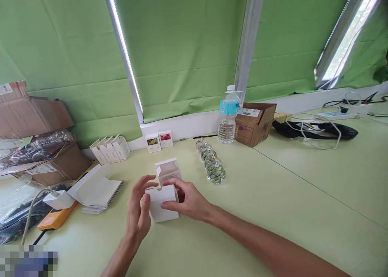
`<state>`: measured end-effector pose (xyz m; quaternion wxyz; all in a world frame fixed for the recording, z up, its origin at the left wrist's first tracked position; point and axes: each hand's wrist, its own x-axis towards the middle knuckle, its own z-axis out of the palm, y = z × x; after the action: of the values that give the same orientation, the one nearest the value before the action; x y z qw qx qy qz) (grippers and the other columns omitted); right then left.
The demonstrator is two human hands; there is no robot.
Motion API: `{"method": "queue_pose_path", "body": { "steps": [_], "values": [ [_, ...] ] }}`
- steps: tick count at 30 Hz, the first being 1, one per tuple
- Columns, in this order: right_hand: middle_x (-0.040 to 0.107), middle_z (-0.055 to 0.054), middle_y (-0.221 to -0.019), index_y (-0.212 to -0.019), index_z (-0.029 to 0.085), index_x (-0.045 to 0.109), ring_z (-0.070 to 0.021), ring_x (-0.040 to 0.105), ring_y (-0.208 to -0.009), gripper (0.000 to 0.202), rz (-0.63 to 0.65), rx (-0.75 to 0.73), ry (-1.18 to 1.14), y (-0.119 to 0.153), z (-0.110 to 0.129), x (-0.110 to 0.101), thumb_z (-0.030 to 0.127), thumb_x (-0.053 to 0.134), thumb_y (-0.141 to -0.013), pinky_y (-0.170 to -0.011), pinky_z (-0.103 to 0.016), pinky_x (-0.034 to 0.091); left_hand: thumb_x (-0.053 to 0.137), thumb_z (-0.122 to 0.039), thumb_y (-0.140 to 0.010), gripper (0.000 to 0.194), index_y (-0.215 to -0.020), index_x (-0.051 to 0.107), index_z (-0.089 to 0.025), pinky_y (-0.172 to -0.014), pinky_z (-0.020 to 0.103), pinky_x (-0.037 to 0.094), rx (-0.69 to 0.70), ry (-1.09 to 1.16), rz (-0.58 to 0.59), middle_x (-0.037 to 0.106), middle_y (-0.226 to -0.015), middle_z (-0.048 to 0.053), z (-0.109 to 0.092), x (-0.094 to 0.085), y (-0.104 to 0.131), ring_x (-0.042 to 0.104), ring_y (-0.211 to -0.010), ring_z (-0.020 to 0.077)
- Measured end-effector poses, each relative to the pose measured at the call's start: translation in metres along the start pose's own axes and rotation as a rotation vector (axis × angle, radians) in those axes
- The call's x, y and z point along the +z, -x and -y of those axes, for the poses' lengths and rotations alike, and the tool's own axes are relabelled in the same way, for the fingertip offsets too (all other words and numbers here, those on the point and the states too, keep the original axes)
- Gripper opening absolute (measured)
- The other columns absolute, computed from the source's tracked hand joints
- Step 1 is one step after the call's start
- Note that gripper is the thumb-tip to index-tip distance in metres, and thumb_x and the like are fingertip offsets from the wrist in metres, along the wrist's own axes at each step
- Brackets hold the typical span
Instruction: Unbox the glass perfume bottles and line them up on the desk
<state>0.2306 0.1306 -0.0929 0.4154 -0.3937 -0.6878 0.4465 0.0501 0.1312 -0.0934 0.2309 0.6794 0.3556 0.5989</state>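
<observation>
A small white cardboard box [163, 207] stands on the pale green table in front of me. My right hand [188, 199] grips it from the right, thumb on the near face and fingers behind the top edge. On the box's left side, my left hand [140, 206] has its fingers apart and curved near the upper left corner; whether it touches the box I cannot tell. Just behind stands a second white box [168, 172] with its top flap raised. Its lower part is hidden by the front box and my right hand.
Right of the boxes lies a row of clear-wrapped green items [212, 161]. Farther back are a water bottle [228, 121], a brown carton [253, 125], and two small picture boxes [153, 143]. Folded white sheets [97, 190] and an orange device [56, 218] lie left.
</observation>
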Motion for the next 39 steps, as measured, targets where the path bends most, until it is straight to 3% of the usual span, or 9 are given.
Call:
{"method": "queue_pose_path", "body": {
  "steps": [4, 9, 14, 18, 21, 28, 32, 39],
  "values": [
    [0.063, 0.001, -0.078, -0.095, 0.018, 0.067, -0.0121, 0.053, -0.063, 0.036, 0.077, -0.003, 0.011, -0.001, -0.002, -0.001, 0.044, 0.077, -0.072, -0.052, -0.021, 0.039, 0.033, -0.043, -0.098, 0.036, -0.115, 0.057, -0.022, -0.081, 0.04, 0.054, -0.064, 0.074, -0.073, 0.058, -0.121, 0.009, 0.001, -0.005, -0.009, 0.062, -0.099, 0.0228],
    [0.068, -0.003, -0.087, -0.1, 0.016, 0.068, -0.0131, 0.057, -0.068, 0.038, 0.055, 0.029, -0.199, -0.003, 0.011, -0.012, 0.043, 0.075, -0.074, -0.052, -0.021, 0.044, 0.052, -0.038, -0.092, 0.023, -0.108, 0.058, -0.023, -0.087, 0.039, 0.054, -0.146, 0.022, -0.099, 0.059, -0.121, 0.007, 0.018, -0.016, -0.021, 0.06, -0.106, 0.0225],
    [0.065, -0.002, -0.071, -0.087, 0.014, 0.064, -0.0085, 0.05, -0.046, 0.038, -0.198, -0.001, -0.358, -0.013, 0.025, -0.039, 0.047, 0.076, -0.072, -0.039, -0.021, 0.038, 0.061, -0.034, -0.087, 0.032, -0.116, 0.054, -0.024, -0.099, 0.048, 0.048, -0.066, -0.116, 0.052, 0.052, -0.134, 0.009, 0.027, -0.013, -0.023, 0.054, -0.122, 0.0252],
    [0.062, -0.002, -0.069, -0.086, 0.015, 0.062, -0.0088, 0.048, -0.046, 0.039, -0.407, -0.03, -0.475, -0.02, 0.027, -0.061, 0.048, 0.077, -0.071, -0.037, -0.021, 0.035, 0.062, -0.033, -0.087, 0.047, -0.132, 0.047, -0.03, -0.106, 0.05, 0.042, -0.027, -0.25, 0.192, 0.037, -0.149, 0.009, 0.023, 0.0, -0.022, 0.036, -0.137, 0.0275],
    [0.061, -0.001, -0.067, -0.085, 0.015, 0.062, -0.0081, 0.046, -0.047, 0.039, -0.461, -0.021, -0.531, -0.023, 0.024, -0.068, 0.047, 0.078, -0.07, -0.037, -0.02, 0.033, 0.059, -0.034, -0.088, 0.052, -0.138, 0.042, -0.034, -0.102, 0.046, 0.047, -0.041, -0.304, 0.26, 0.033, -0.152, 0.008, 0.024, 0.008, -0.022, 0.03, -0.141, 0.0277],
    [0.063, -0.002, -0.073, -0.088, 0.015, 0.063, -0.0096, 0.051, -0.051, 0.036, -0.362, -0.037, -0.51, -0.019, 0.027, -0.059, 0.045, 0.077, -0.072, -0.039, -0.021, 0.037, 0.057, -0.032, -0.09, 0.041, -0.13, 0.05, -0.03, -0.091, 0.039, 0.053, -0.035, -0.252, 0.289, 0.06, -0.129, 0.006, 0.021, 0.007, -0.025, 0.061, -0.11, 0.0212],
    [0.065, -0.003, -0.075, -0.091, 0.016, 0.062, -0.0114, 0.054, -0.052, 0.037, -0.311, -0.08, -0.485, -0.015, 0.036, -0.054, 0.045, 0.075, -0.074, -0.041, -0.023, 0.042, 0.058, -0.032, -0.089, 0.033, -0.122, 0.054, -0.028, -0.087, 0.04, 0.055, -0.082, -0.228, 0.384, 0.068, -0.112, 0.004, 0.008, 0.004, -0.022, 0.065, -0.1, 0.0215],
    [0.066, -0.004, -0.083, -0.096, 0.015, 0.061, -0.0138, 0.059, -0.058, 0.038, -0.311, -0.143, -0.398, -0.015, 0.037, -0.057, 0.046, 0.073, -0.076, -0.047, -0.027, 0.051, 0.061, -0.033, -0.087, 0.038, -0.122, 0.047, -0.029, -0.085, 0.041, 0.053, -0.089, -0.187, 0.405, 0.068, -0.112, 0.005, -0.002, 0.002, -0.017, 0.066, -0.098, 0.0214]
  ]
}}
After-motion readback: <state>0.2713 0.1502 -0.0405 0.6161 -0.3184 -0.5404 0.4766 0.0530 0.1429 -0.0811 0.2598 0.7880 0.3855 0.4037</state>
